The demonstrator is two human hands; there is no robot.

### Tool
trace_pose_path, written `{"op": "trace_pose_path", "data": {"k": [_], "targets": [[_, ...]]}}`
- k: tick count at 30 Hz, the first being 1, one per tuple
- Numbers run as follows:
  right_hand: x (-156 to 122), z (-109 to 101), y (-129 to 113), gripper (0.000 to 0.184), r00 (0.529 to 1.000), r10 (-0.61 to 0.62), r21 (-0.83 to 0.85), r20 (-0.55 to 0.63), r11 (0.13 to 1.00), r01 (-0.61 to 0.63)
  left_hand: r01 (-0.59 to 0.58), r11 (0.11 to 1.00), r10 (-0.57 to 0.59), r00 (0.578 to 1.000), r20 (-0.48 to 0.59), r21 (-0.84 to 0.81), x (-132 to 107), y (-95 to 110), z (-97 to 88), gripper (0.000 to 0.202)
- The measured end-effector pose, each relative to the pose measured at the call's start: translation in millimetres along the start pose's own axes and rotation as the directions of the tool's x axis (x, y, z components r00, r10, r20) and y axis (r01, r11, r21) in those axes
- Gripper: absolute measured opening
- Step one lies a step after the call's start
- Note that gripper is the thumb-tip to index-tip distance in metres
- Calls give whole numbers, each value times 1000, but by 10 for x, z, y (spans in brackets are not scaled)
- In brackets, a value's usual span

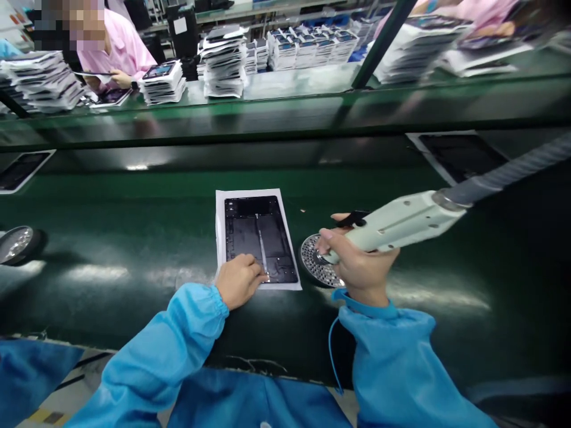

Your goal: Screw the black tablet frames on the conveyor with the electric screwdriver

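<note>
A black tablet-like panel (250,238) lies on a white sheet (291,261) in front of me. A thin pale strip (261,244) runs down its middle. At the panel's lower edge rests my left hand (241,279), fingers curled together by the strip's lower end; what they pinch, if anything, is hidden. My right hand (368,264) is wrapped around a pale green hand-held gun (401,221) with a black lever (353,219) and a grey corrugated hose (513,169). The gun's tip points down over a round, perforated metal disc (312,264), partly covered by my fingers.
More black panels on white sheets lie at far left (22,169) and far right (464,154). Another round metal dish (16,244) sits at left. Beyond the green bench (134,208), a raised shelf (285,89) carries stacked panels (223,62). People in pink (125,41) work behind it.
</note>
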State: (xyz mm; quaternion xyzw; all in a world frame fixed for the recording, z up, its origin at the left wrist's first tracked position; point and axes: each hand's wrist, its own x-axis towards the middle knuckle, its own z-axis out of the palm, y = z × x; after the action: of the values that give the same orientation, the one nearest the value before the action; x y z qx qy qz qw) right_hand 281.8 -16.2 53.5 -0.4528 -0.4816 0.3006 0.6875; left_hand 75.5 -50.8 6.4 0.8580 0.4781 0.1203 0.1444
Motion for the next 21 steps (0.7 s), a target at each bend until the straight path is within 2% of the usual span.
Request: {"op": "trace_pose_path", "data": {"k": [3,5,7,12,21], "targets": [[-125,69,-20,26,997,26,67,70,997,-31,-184,980,186,982,-19,77,-92,-72,-6,21],[-209,149,0,26,990,48,94,131,994,-60,-236,964,245,967,-71,120,-102,-110,6,21],[-271,259,25,23,984,67,81,167,993,-82,-236,962,251,961,-112,136,-65,-136,40,21],[-334,495,79,24,969,132,7,207,991,-136,-179,981,187,974,-126,73,43,-167,141,22],[-383,499,191,25,959,140,-50,245,990,-132,-182,983,183,973,-140,22,38,-154,153,25]]}}
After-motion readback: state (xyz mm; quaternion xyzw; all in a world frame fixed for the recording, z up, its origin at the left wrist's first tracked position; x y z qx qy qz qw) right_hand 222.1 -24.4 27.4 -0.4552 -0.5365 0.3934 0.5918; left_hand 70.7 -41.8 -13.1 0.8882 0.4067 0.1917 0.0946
